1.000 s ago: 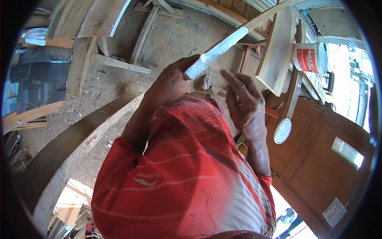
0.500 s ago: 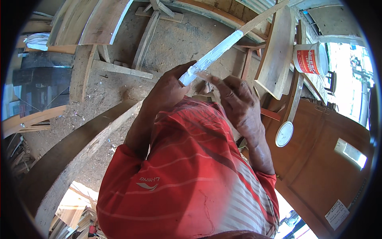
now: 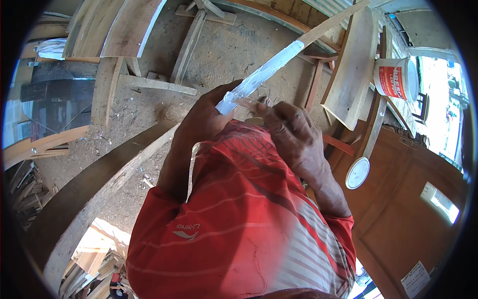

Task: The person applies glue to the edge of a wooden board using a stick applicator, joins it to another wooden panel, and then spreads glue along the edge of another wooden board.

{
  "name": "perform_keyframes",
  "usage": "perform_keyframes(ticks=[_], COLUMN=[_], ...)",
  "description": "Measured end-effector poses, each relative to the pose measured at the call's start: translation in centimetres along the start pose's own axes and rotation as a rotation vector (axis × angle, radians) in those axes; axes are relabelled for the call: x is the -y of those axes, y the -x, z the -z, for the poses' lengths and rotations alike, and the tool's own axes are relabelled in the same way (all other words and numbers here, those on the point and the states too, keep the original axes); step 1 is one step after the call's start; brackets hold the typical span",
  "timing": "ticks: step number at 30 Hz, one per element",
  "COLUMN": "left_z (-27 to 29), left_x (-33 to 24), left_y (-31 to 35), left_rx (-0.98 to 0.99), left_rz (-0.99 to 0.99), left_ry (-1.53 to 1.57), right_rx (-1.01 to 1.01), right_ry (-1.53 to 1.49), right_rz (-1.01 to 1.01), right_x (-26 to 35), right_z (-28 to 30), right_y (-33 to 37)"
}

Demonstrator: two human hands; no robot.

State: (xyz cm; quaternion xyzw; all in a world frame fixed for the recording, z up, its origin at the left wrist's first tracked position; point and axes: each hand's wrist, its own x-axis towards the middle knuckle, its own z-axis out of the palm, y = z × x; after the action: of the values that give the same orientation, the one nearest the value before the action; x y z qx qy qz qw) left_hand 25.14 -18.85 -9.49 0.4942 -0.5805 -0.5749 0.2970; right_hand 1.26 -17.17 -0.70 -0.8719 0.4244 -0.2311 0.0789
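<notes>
A long, narrow wooden board [image 3: 334, 22] stretches away from me to the upper right. A thick white paste [image 3: 271, 65], with the look of glue, coats the nearer part of its edge. My left hand [image 3: 205, 115] is closed round the near end of the board. A thin, flat spreader [image 3: 248, 103], perhaps a wood scrap, is pinched in my right hand [image 3: 298, 134]. Its tip touches the white paste close to my left hand. Some fingers of both hands are hidden.
At right, a white bucket [image 3: 396, 79] with a red label stands beside a wide plank [image 3: 352, 65]. A round white lid [image 3: 357, 173] is below, near a brown panel [image 3: 393, 204]. Boards [image 3: 119, 30] rest at upper left; a heavy beam [image 3: 107, 182] slants along my left side.
The near end of the board has shifted slightly left and closer to me. My right hand has moved the spreader a little the same way along the white paste.
</notes>
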Motion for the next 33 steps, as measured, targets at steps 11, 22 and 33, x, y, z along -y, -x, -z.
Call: perform_keyframes(ticks=[11, 22, 33], left_z=[-1.0, -1.4, -2.5], left_x=[-0.6, -2.3, -1.5], left_y=[0.2, 0.6, 0.6], left_rx=[-0.054, -0.098, -0.098], left_rz=[-0.010, 0.079, 0.055], left_ry=[-0.066, -0.068, -0.025], right_rx=[-0.175, -0.116, -0.222], right_ry=[0.032, 0.047, 0.136], right_rz=[-0.254, -0.275, -0.397], right_x=[-1.6, -4.0, -14.2], right_z=[0.1, 0.6, 3.2], right_y=[0.8, 1.1, -1.5])
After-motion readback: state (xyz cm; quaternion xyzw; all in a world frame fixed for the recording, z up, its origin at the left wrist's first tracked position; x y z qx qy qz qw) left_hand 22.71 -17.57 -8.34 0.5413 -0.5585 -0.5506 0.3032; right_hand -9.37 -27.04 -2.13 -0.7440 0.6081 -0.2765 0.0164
